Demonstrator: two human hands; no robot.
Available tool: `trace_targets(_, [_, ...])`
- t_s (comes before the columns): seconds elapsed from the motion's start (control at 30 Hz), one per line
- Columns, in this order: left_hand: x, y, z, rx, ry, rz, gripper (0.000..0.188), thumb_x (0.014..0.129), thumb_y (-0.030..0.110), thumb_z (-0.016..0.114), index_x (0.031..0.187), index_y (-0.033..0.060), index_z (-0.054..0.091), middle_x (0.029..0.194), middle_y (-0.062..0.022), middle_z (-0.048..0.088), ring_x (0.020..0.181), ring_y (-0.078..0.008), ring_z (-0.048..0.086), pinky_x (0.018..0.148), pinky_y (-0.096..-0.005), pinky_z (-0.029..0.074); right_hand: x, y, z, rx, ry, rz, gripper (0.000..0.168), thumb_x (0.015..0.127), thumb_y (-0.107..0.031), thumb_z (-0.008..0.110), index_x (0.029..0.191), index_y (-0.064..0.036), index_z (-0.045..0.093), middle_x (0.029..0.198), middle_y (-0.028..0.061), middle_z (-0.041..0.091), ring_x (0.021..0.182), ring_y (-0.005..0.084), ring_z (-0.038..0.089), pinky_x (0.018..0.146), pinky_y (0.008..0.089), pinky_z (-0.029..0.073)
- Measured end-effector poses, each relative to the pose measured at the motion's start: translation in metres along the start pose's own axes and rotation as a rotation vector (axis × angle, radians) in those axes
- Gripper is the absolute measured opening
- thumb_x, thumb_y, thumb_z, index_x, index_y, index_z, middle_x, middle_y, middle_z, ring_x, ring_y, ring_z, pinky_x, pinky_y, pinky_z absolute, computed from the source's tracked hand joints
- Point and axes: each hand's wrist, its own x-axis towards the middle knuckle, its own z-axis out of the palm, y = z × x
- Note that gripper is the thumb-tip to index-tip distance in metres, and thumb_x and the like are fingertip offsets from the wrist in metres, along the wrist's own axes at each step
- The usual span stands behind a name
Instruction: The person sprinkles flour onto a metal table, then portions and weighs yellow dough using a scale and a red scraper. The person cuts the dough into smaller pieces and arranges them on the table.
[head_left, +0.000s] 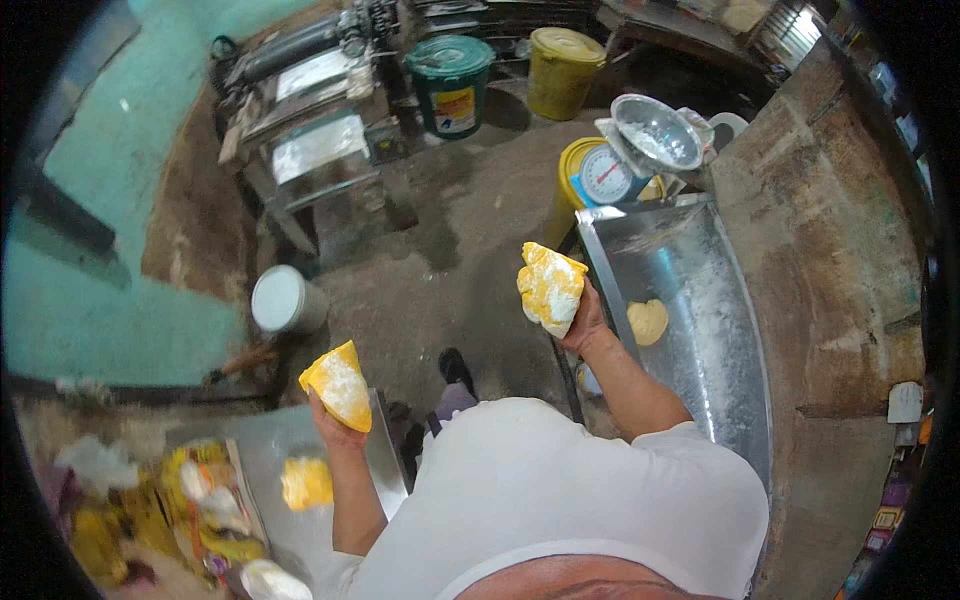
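My left hand holds a floured chunk of yellow dough above the edge of a metal table at the lower left. A smaller yellow dough piece lies on that table beside my forearm. On the other side, my right hand grips a second floured yellow chunk of dough, held over the floor near the rim of a metal trough. A pale round dough piece sits inside the trough. Both chunks hide parts of my fingers.
The metal trough is dusted with flour. Beyond it stand a dial scale with a metal bowl, a green lidded bucket and a yellow one. A roller machine and a white bucket are on the left.
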Motion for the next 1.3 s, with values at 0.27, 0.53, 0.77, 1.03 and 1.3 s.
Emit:
trace_targets(0.27, [0.187, 0.002, 0.107, 0.063, -0.061, -0.203, 0.055, 0.098, 0.051, 0.054, 0.133, 0.0081, 0.055, 0.123, -0.0097, 0.066, 0.105, -0.0262, 0.068, 0.085, -0.0408, 0.06, 0.129, -0.183, 0.034, -0.125, 0.291, -0.498, 0.06, 0.102, -0.05, 0.038, 0.144, -0.008, 0.048, 0.141, 0.0139, 0.057, 0.125, 0.0317, 0.058, 0.107, 0.0492, 0.046])
trace_targets(0.53, [0.339, -0.046, 0.202, 0.214, -0.188, -0.353, 0.053, 0.099, 0.05, 0.053, 0.131, 0.0084, 0.056, 0.124, -0.0086, 0.066, 0.107, -0.0255, 0.068, 0.086, -0.0409, 0.059, 0.241, -0.446, -0.051, -0.603, 0.804, -0.844, 0.044, 0.095, -0.036, 0.059, 0.127, -0.006, 0.06, 0.122, 0.012, 0.067, 0.107, 0.0292, 0.067, 0.095, 0.0469, 0.052])
trace_targets(0.77, [0.421, -0.09, 0.314, 0.434, -0.13, -0.458, 0.052, 0.098, 0.051, 0.054, 0.131, 0.011, 0.057, 0.123, -0.0078, 0.067, 0.107, -0.0244, 0.068, 0.088, -0.0404, 0.059, 0.311, -0.484, -0.101, -1.49, 1.602, -0.497, 0.075, 0.067, -0.043, 0.082, 0.125, -0.001, 0.058, 0.12, 0.024, 0.065, 0.112, 0.0385, 0.064, 0.098, 0.0455, 0.05])
trace_targets(1.03, [0.539, -0.141, 0.388, 0.58, -0.245, -0.712, 0.053, 0.097, 0.05, 0.056, 0.133, 0.0107, 0.055, 0.125, -0.0081, 0.065, 0.107, -0.0254, 0.067, 0.09, -0.0406, 0.057, 0.316, -0.478, -0.093, -1.521, 1.566, -0.319, 0.092, 0.067, -0.043, 0.084, 0.141, -0.005, 0.046, 0.138, 0.0212, 0.055, 0.128, 0.0433, 0.052, 0.107, 0.0472, 0.044])
trace_targets(1.3, [0.674, -0.196, 0.432, 0.785, -0.479, -1.009, 0.055, 0.1, 0.052, 0.049, 0.135, 0.0092, 0.053, 0.125, -0.0107, 0.065, 0.11, -0.0271, 0.065, 0.093, -0.0425, 0.055, 0.323, -0.279, 0.01, -0.858, 1.361, -0.818, 0.039, 0.088, -0.02, 0.073, 0.121, -0.001, 0.064, 0.107, 0.01, 0.07, 0.088, 0.0166, 0.066, 0.078, 0.0319, 0.053])
